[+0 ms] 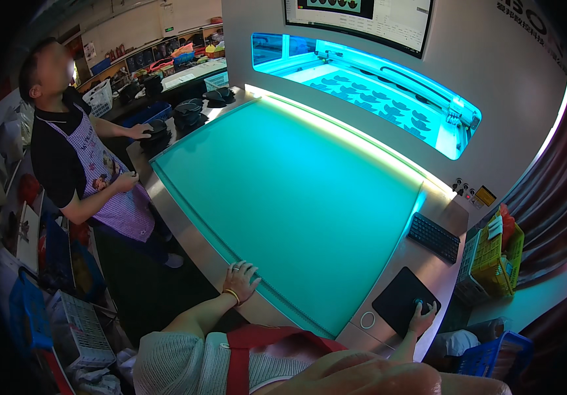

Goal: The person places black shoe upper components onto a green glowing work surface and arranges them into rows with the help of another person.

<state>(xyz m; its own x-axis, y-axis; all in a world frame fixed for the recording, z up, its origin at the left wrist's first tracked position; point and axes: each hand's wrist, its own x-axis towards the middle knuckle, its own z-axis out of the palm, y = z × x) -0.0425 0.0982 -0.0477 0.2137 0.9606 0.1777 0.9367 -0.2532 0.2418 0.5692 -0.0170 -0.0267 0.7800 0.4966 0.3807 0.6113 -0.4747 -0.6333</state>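
My left hand [241, 279] lies flat with its fingers apart on the near edge of a broad table whose surface [283, 204] glows teal. A bracelet and a ring are on it. At the lower right, my right hand [423, 320] curls its fingers over a small dark computer mouse [418, 303], mostly covered by them. The mouse is on a black mouse pad [394, 296]. Beyond the pad is a black keyboard [433, 237] on the table's right border. A round white ring [367, 320] shows in the border beside the pad.
Behind the table stands a large machine [481, 85] with a lit window showing several dark cut shapes [362, 99] and a monitor [362, 20] above. A co-worker [99, 158] at the left touches stacked dark pieces [190, 115]. Yellow [499, 257] and blue baskets [494, 355] stand right.
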